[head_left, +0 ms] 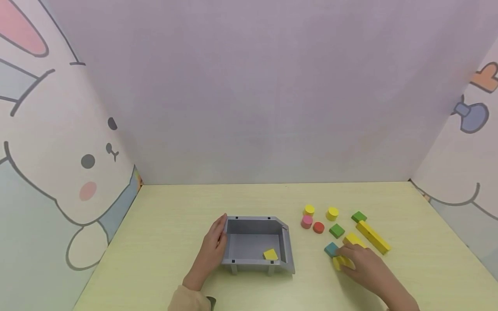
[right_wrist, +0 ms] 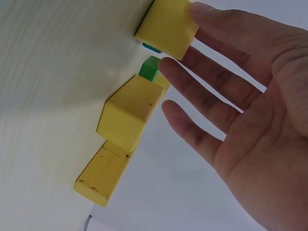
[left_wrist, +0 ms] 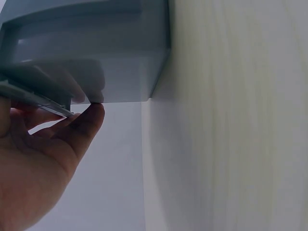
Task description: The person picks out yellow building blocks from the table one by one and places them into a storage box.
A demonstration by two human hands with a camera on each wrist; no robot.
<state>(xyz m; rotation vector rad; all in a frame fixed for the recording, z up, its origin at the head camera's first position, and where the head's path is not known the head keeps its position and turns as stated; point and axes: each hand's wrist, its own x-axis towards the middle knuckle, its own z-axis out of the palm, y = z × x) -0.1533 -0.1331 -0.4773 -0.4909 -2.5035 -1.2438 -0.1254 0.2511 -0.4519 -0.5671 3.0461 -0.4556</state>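
Observation:
My left hand [head_left: 211, 247] grips the left wall of a grey plastic bin [head_left: 285, 246], thumb and fingers on either side of its edge in the left wrist view. Inside the bin, near its front wall, lies a yellow block [head_left: 270, 255]. To the right, my right hand [head_left: 365, 267] pinches a yellow block [right_wrist: 168, 26] between thumb and fingertips, close over the table; its other fingers extend past it. A blue block [head_left: 331, 249] lies right beside that yellow block. Just beyond the hand sits another yellow block [head_left: 354, 240], partly hidden by the fingers.
A long yellow bar [head_left: 373, 237] lies at the right, a green block [head_left: 359, 217] at its far end. Another green block [head_left: 336, 230], a red disc [head_left: 318, 227], a pink cylinder [head_left: 306, 222] and two yellow cylinders [head_left: 332, 213] are grouped behind. Walls enclose the table.

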